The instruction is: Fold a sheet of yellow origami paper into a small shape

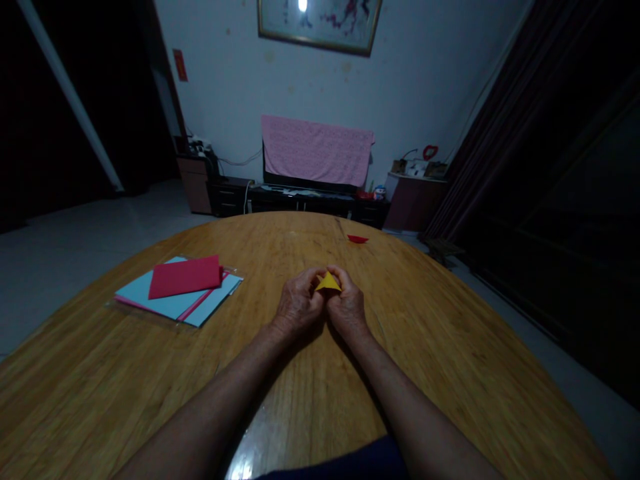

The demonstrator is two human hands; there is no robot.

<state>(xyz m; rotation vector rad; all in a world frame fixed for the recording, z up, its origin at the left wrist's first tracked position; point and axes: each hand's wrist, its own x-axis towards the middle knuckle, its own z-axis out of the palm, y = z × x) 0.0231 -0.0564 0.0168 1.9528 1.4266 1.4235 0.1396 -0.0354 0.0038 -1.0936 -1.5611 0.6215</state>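
Observation:
A small piece of folded yellow paper (329,282), triangular where it shows, is held between my two hands above the middle of the wooden table (430,373). My left hand (301,300) grips its left side with curled fingers. On the right side, the fingers and thumb of my right hand (347,305) close round it. Part of the paper is hidden by the fingers. Beyond my hands, towards the far edge, a red folded paper boat (357,239) rests on the tabletop.
At the left of the table lies a pack of light blue and pink paper (173,307) in clear wrapping, with red paper (185,277) on top. Past the table, a pink cloth (317,150) drapes over a screen on a low black cabinet (230,199).

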